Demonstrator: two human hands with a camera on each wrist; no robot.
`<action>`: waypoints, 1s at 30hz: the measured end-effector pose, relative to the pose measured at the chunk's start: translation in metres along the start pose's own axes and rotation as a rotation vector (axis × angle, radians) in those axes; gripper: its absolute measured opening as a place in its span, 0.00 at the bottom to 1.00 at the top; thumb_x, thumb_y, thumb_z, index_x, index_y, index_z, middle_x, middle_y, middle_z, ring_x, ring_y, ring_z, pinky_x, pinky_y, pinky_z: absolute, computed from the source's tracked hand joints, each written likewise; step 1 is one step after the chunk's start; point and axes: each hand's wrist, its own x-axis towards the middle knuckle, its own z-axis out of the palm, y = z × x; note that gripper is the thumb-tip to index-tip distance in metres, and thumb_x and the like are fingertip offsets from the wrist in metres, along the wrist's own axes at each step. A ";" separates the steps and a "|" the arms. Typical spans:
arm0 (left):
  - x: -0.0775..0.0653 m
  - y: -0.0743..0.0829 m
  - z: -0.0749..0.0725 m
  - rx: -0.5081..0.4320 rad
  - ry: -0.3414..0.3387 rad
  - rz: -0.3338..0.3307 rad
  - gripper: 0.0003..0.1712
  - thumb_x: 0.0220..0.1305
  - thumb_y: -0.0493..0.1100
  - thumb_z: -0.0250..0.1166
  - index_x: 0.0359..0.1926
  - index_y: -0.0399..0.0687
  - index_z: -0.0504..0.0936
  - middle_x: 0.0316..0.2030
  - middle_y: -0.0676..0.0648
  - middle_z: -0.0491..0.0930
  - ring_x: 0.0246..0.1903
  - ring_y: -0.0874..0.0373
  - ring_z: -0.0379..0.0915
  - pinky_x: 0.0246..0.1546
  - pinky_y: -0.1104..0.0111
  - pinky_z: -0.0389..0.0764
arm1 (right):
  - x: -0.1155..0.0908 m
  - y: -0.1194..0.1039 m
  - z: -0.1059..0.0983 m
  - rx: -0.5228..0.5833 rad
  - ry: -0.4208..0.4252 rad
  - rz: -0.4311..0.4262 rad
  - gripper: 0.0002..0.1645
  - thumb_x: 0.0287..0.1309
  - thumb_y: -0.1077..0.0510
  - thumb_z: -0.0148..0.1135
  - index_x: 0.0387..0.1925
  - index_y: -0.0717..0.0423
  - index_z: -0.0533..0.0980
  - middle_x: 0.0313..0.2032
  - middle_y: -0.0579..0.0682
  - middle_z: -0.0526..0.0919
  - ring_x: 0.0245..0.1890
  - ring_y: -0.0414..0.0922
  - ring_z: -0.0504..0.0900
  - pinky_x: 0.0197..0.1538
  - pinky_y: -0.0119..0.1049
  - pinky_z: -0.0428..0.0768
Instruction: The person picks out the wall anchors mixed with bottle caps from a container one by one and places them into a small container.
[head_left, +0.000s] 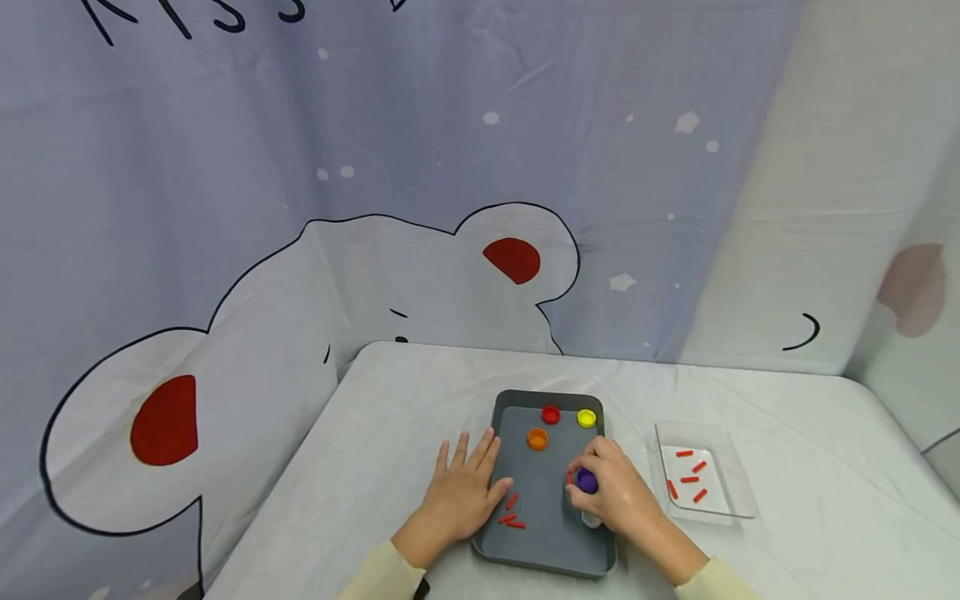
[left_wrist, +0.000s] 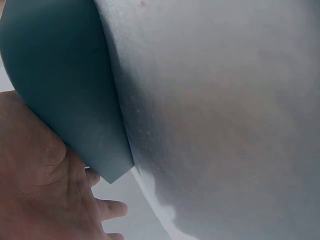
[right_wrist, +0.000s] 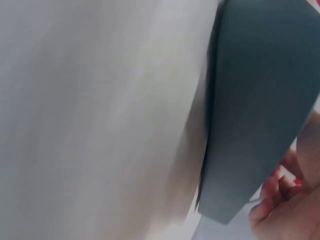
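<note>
Cream sleeves (head_left: 384, 575) nearest, my left hand (head_left: 457, 498) spreads against the grey tray (head_left: 536, 540); my right hand (head_left: 617, 487) pinches a red stick (head_left: 570, 477) beside a purple cap (head_left: 587, 481). Black curtain lettering (head_left: 174, 18) is cropped.

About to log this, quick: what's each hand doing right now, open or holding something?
Left hand: open, fingers spread, at the tray.
Right hand: closed, pinching a red stick; can't tell whether it also holds the purple piece.

Sleeves long, plain, pale cream-yellow: left sleeve (head_left: 384, 577) and right sleeve (head_left: 718, 583), both ending near the wrists. Small black item (head_left: 422, 588) at left cuff, partly out of frame; unidentified.
</note>
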 end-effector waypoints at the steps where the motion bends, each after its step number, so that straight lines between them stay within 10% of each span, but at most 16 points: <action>1: 0.000 0.000 -0.001 -0.002 0.001 0.000 0.39 0.79 0.63 0.45 0.79 0.47 0.57 0.80 0.48 0.51 0.77 0.35 0.44 0.73 0.38 0.43 | -0.001 0.002 -0.002 0.020 0.017 -0.006 0.11 0.41 0.60 0.80 0.29 0.50 0.86 0.33 0.40 0.71 0.37 0.38 0.70 0.40 0.35 0.76; 17: 0.001 -0.003 0.003 -0.011 -0.003 -0.001 0.39 0.78 0.64 0.44 0.80 0.48 0.56 0.80 0.49 0.49 0.78 0.36 0.42 0.73 0.37 0.40 | -0.019 0.052 -0.066 0.131 0.225 0.036 0.17 0.41 0.67 0.79 0.36 0.48 0.87 0.28 0.35 0.74 0.25 0.36 0.69 0.26 0.24 0.64; 30: 0.001 -0.001 0.001 -0.010 -0.011 -0.008 0.39 0.79 0.64 0.43 0.80 0.49 0.56 0.80 0.49 0.50 0.78 0.36 0.42 0.73 0.38 0.41 | -0.032 0.093 -0.097 0.099 0.179 0.104 0.17 0.45 0.67 0.77 0.39 0.50 0.87 0.27 0.35 0.77 0.26 0.33 0.71 0.28 0.23 0.66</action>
